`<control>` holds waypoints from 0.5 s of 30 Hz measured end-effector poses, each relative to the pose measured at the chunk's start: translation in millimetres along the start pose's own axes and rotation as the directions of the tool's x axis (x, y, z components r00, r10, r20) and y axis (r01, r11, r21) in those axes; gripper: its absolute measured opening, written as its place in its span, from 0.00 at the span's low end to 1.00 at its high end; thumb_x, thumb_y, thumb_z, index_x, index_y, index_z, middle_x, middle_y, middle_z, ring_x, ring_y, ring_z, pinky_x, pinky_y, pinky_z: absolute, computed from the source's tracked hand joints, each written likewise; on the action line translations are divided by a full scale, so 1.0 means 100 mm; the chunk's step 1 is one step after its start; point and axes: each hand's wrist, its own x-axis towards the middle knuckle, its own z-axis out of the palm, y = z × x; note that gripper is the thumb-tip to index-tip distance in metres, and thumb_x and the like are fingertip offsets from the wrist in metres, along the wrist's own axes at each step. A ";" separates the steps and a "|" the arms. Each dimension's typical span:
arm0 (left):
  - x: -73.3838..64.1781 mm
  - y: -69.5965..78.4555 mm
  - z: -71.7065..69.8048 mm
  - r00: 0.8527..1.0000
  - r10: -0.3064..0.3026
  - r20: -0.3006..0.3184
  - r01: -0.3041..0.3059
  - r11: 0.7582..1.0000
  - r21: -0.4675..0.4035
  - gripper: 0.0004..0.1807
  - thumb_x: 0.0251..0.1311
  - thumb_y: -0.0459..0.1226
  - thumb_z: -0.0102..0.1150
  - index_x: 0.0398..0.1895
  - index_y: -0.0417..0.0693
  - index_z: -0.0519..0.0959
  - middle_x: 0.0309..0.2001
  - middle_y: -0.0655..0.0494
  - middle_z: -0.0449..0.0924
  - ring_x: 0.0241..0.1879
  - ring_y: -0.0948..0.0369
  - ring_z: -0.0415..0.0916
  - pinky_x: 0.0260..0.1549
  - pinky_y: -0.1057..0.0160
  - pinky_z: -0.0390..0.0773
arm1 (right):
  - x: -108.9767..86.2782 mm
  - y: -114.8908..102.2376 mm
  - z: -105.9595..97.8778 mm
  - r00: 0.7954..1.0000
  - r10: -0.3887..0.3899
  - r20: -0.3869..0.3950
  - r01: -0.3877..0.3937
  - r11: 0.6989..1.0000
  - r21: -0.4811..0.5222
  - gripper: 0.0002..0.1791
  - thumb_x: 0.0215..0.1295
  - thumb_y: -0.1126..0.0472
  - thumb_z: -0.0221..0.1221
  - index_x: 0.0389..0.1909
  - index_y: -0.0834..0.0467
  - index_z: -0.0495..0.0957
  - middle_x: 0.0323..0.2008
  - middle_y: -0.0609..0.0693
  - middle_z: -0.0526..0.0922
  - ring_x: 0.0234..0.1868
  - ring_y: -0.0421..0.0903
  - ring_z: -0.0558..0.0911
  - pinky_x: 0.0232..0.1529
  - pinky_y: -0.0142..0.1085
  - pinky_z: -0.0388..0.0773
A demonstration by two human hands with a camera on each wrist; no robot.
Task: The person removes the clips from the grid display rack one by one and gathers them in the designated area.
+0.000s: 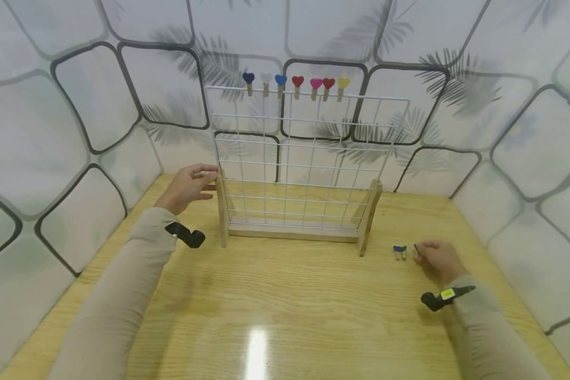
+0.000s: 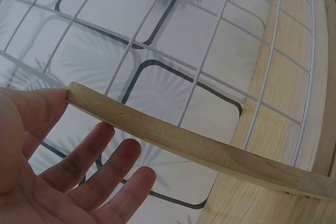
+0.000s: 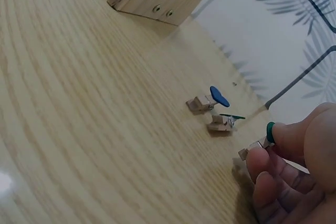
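A white wire grid (image 1: 304, 153) stands in a wooden base, with a row of heart-topped mini clothespins (image 1: 297, 84) clipped along its top wire. My left hand (image 1: 190, 184) is at the left wooden upright (image 2: 157, 124). Thumb and forefinger meet at the top end of that upright; the other fingers spread loosely beside it. Over the right part of the table, my right hand (image 1: 439, 258) pinches a mini clothespin with a green heart (image 3: 270, 131). Just left of it lie two more, a blue-heart clothespin (image 3: 207, 100) and a green-topped clothespin (image 3: 223, 123).
The light wood table (image 1: 285, 295) carries the rack towards its back. Patterned white fabric walls (image 1: 76, 105) enclose it behind and at both sides. The rack's right wooden upright (image 1: 369, 219) rises between the grid and the loose clothespins.
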 end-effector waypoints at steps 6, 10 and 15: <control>-0.01 0.01 -0.01 1.000 0.003 0.008 -0.003 1.000 0.010 0.25 0.74 0.43 0.48 0.68 0.39 0.65 0.64 0.38 0.67 0.60 0.44 0.69 0.56 0.48 0.72 | 0.02 0.03 0.02 0.999 -0.030 -0.035 0.023 0.981 -0.192 0.22 0.73 0.61 0.53 0.56 0.77 0.68 0.26 0.46 0.81 0.25 0.38 0.80 0.26 0.29 0.78; -0.01 0.01 -0.01 1.000 0.008 0.016 -0.009 1.000 0.018 0.27 0.74 0.44 0.48 0.68 0.38 0.64 0.65 0.37 0.66 0.60 0.43 0.69 0.57 0.47 0.71 | 0.03 0.03 0.03 0.996 -0.078 -0.039 0.058 0.928 -0.369 0.27 0.73 0.59 0.52 0.59 0.80 0.65 0.27 0.44 0.81 0.26 0.37 0.80 0.27 0.30 0.79; -0.01 0.02 0.00 1.000 0.008 0.013 -0.008 1.000 0.015 0.26 0.73 0.45 0.48 0.68 0.39 0.65 0.64 0.38 0.67 0.59 0.44 0.70 0.57 0.48 0.72 | 0.03 0.03 0.03 0.995 -0.097 -0.035 0.070 0.883 -0.464 0.26 0.74 0.59 0.52 0.58 0.79 0.67 0.27 0.44 0.82 0.26 0.38 0.81 0.28 0.30 0.79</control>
